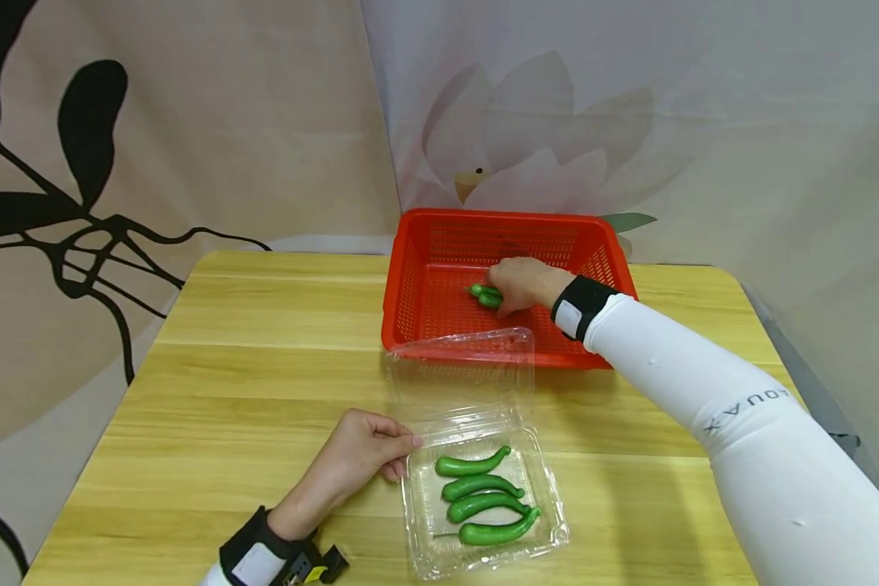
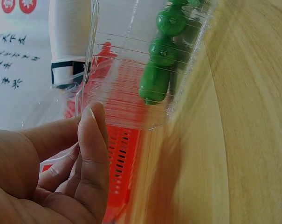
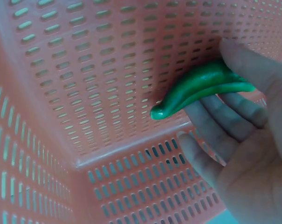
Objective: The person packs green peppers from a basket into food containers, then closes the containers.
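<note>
A clear plastic clamshell box (image 1: 413, 521) stands with its lid (image 1: 461, 378) raised, its far end against the red basket's front. Several curved green peppers (image 1: 494, 533) lie side by side inside the box. Between thumb and fingers, my left hand (image 1: 369, 448) pinches the box's left edge near the hinge. Down in the red basket (image 1: 439, 321), my right hand (image 1: 523, 285) has thumb and fingers around a green pepper (image 3: 196, 86). In the head view two green ends stick out left of that hand, the rest hidden by it.
The pale wooden table (image 1: 264, 366) carries the basket at its back edge and the box at its front. Behind hangs a printed cloth (image 1: 300, 122). My right sleeve (image 1: 703, 407) crosses the table's right side.
</note>
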`<action>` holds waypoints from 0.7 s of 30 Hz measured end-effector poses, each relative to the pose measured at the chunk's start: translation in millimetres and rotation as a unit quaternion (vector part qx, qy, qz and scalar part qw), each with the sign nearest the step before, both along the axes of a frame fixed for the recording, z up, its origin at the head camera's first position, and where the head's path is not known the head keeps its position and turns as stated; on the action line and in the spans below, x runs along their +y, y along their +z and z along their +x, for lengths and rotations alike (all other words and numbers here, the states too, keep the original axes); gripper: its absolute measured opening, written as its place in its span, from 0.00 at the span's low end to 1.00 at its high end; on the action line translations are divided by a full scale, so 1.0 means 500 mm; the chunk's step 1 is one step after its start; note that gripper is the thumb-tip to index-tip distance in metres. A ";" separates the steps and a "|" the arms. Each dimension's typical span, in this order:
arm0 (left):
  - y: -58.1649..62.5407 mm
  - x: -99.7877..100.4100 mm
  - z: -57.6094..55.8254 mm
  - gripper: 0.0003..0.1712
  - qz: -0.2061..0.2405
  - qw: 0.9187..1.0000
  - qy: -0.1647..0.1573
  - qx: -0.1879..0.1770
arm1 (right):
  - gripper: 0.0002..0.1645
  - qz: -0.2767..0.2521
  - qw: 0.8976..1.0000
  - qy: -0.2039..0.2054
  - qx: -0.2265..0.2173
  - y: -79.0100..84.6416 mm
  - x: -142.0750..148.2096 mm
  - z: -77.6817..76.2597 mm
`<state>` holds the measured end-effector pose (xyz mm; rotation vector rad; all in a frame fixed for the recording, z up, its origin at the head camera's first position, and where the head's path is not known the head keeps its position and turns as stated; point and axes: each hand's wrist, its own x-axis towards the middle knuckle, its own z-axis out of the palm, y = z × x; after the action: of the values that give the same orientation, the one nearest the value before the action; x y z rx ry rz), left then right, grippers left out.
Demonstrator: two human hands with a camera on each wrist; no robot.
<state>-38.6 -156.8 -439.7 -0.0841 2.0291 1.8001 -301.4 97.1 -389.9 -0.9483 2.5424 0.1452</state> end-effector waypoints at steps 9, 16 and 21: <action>0.004 0.002 0.000 0.13 0.009 1.000 0.001 -0.003 | 0.10 -0.001 1.000 -0.005 0.002 0.005 0.010 -0.003; 0.000 0.001 0.000 0.13 0.008 1.000 0.003 -0.002 | 0.13 -0.029 0.999 -0.014 0.012 0.023 0.016 -0.004; -0.003 0.001 -0.001 0.12 0.003 1.000 0.004 0.000 | 0.13 -0.053 0.998 -0.022 0.008 0.042 0.021 0.001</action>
<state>-38.9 -156.1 -441.4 -0.0915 2.0267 1.8106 -300.9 107.8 -369.0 -0.9323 2.6060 0.0054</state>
